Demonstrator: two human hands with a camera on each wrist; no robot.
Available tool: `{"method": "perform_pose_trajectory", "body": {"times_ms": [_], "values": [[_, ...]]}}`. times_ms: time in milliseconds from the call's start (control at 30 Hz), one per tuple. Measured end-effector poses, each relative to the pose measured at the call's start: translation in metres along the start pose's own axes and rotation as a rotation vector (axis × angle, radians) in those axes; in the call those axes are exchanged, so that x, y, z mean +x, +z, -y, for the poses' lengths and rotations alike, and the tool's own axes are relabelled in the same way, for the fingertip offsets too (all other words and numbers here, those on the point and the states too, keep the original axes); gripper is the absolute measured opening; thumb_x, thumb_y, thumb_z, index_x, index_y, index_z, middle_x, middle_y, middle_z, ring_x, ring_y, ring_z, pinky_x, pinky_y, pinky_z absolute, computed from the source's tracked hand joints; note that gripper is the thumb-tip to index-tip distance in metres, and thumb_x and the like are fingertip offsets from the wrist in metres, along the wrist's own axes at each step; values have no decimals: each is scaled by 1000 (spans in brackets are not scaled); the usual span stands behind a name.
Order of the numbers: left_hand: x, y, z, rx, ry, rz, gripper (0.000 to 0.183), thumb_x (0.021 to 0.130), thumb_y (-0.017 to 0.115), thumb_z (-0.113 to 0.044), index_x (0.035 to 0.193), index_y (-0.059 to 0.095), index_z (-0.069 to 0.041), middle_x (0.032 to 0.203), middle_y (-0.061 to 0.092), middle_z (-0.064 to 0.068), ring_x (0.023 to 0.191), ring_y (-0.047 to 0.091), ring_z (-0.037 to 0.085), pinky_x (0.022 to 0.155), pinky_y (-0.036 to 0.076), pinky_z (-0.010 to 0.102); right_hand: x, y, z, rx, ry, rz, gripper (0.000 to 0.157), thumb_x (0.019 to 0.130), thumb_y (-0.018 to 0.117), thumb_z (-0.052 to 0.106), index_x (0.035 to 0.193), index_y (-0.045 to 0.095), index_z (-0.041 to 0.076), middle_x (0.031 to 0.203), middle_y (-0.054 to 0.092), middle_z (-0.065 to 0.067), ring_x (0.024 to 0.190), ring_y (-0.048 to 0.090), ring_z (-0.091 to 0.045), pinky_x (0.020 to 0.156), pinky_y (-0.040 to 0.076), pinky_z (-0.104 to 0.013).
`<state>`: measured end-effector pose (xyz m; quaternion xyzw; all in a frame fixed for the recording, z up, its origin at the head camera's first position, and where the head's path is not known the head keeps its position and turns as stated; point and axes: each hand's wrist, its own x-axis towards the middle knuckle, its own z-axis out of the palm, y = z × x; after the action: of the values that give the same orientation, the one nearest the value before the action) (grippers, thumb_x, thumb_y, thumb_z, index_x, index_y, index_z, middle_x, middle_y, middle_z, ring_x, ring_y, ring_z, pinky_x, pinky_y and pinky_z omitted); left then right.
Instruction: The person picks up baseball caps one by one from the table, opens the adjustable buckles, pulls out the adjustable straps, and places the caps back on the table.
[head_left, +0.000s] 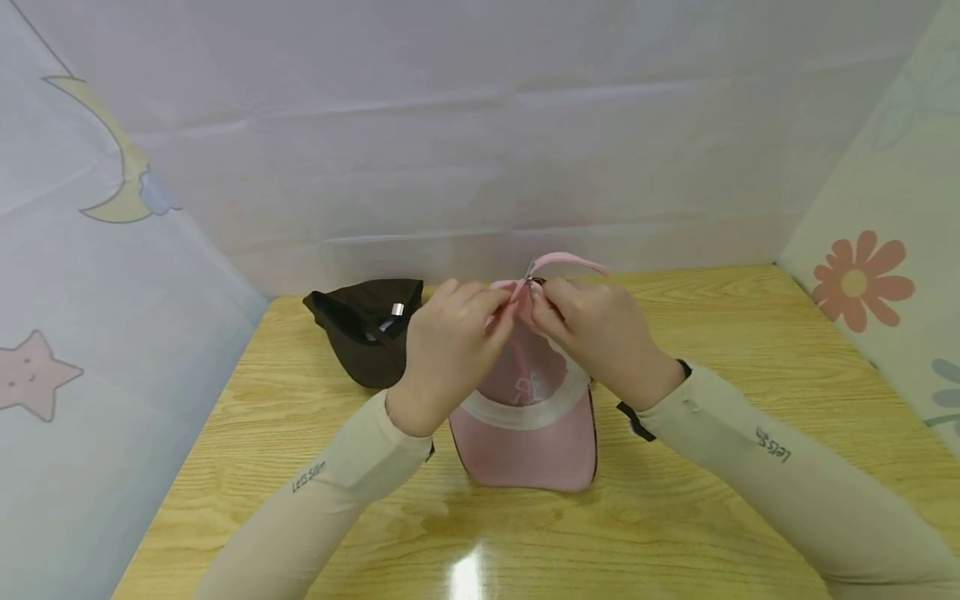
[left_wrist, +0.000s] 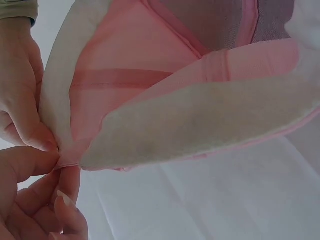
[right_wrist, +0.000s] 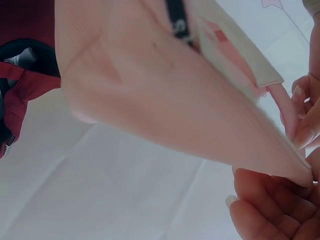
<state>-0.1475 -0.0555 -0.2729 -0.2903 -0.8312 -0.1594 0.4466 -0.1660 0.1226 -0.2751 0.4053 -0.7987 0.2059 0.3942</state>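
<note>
A pink baseball cap [head_left: 525,454] stands in the head view with its brim toward me and its hollow inside showing. At its back edge my left hand [head_left: 453,342] pinches the pink strap between thumb and fingers. Close beside it, my right hand [head_left: 603,329] pinches the cap's back edge by a small metal buckle [head_left: 529,271]. The strap's loose tail [head_left: 566,257] sticks out past the buckle to the right. In the left wrist view the pale sweatband [left_wrist: 200,122] lines the cap, and the fingertips of both hands meet at its corner.
A black cap [head_left: 367,333] lies upturned on the wooden table [head_left: 315,517], left of the pink one. The right wrist view shows a dark red cap [right_wrist: 30,95] at its left edge. Printed cloth walls [head_left: 480,167] enclose the table at the back and sides.
</note>
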Motion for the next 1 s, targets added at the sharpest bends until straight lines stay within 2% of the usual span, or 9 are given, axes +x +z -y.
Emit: {"method": "perform_pose_trajectory", "body": {"times_ms": [133, 367, 1000], "values": [[0, -1, -1, -1, -3, -1, 5, 84, 73, -8, 86, 75, -4, 83, 72, 4, 59, 51, 20, 52, 44, 26, 0, 1, 0, 6, 11, -13, 25, 86, 60, -1, 68, 44, 5, 52, 32, 0, 41, 29, -10, 38, 24, -25], [-3, -2, -1, -4, -12, 25, 4, 84, 72, -7, 82, 75, -5, 79, 71, 4, 61, 53, 21, 54, 47, 27, -1, -1, -2, 10, 77, -14, 32, 87, 56, -3, 63, 37, 9, 50, 26, 2, 38, 22, -9, 40, 19, -24], [-8, -3, 1, 8, -7, 4, 3, 79, 76, -6, 80, 74, -4, 71, 67, 3, 59, 50, 21, 51, 44, 27, -2, -3, -5, -3, 101, -11, 32, 86, 55, -5, 61, 38, 8, 50, 26, 2, 39, 22, -10, 41, 19, -24]]}}
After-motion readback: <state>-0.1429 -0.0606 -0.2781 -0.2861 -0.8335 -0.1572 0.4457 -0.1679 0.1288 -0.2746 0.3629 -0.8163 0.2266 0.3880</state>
